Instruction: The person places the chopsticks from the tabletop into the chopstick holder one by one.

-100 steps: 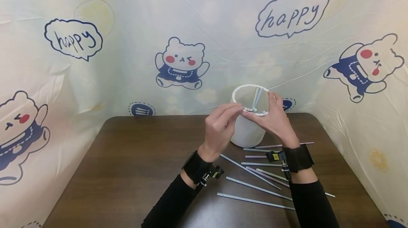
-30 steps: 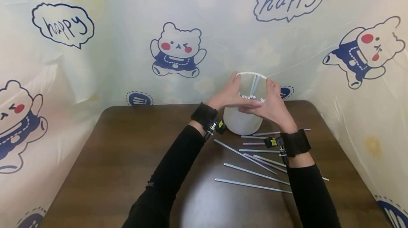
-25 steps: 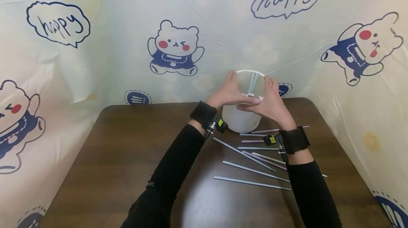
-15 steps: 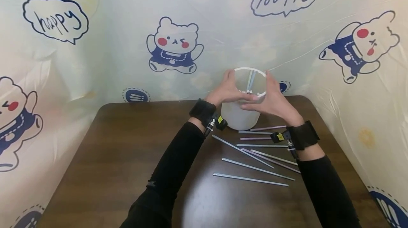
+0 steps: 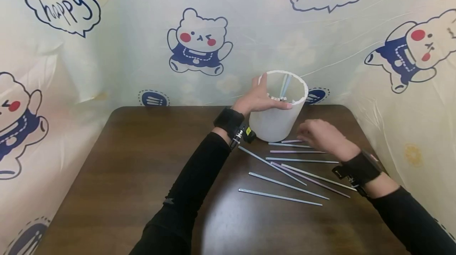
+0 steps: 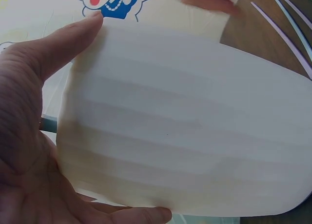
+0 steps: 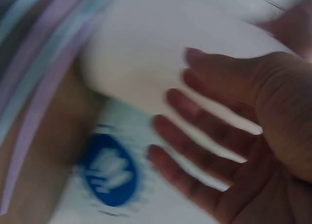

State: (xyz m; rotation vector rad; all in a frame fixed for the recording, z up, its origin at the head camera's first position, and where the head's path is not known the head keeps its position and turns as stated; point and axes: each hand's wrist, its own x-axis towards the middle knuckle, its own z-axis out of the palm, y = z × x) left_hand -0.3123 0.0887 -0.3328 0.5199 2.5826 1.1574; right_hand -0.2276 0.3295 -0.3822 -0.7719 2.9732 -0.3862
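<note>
A white round container point(image 5: 272, 124) with an open top stands at the back of the table, seen close up in the left wrist view. My left hand point(image 5: 260, 99) grips it at the rim, thumb across the front and fingers around the left side. Two thin pale blue sticks point(image 5: 286, 84) lean inside it, and small white pieces point(image 5: 278, 98) line the near inner rim. My right hand point(image 5: 323, 134), holding nothing, is off the container over the right-hand sticks. Its fingers point(image 7: 195, 146) are spread and slightly bent in the right wrist view.
Several thin sticks, pale blue point(image 5: 280, 196) and purple point(image 5: 297, 151), lie spread over the brown table point(image 5: 142, 176) in front of the container. A curtain point(image 5: 117, 69) printed with bears surrounds the table's back and sides.
My right hand has let go of the container's rim and moved right and down toward the sticks. Earlier my left hand shifted from pinching at the near rim to gripping the container's left side.
</note>
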